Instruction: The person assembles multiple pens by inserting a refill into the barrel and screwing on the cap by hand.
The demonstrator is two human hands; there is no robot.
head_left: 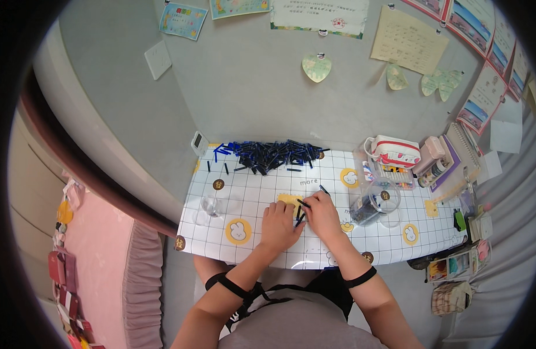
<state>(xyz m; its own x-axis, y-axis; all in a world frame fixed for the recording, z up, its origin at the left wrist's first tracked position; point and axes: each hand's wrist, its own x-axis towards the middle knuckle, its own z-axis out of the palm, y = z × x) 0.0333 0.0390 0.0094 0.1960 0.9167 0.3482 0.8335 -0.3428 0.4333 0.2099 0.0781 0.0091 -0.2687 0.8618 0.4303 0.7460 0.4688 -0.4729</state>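
Observation:
Between my two hands are several short dark-blue tubes that look like ink cartridges (299, 213). My left hand (279, 224) bends down over the tabletop, its thumb and index finger around some of them. My right hand (323, 214) is closed with its fingertips on a dark cartridge (303, 203) pointing toward the left hand. Another cartridge (323, 189) sticks out just beyond the right fingers. Under the fingertips shows a yellow printed patch (289, 199) of the table cover. The fingertips are partly hidden, so the exact count held is unclear.
A large heap of cartridges (273, 156) lies along the table's far edge. A clear jar with dark cartridges (365, 210) lies tipped at right, and a small clear cup (211, 206) stands at left. Behind the jar are a pencil case (396, 152) and notebooks (463, 148); a white timer (199, 143) leans far left.

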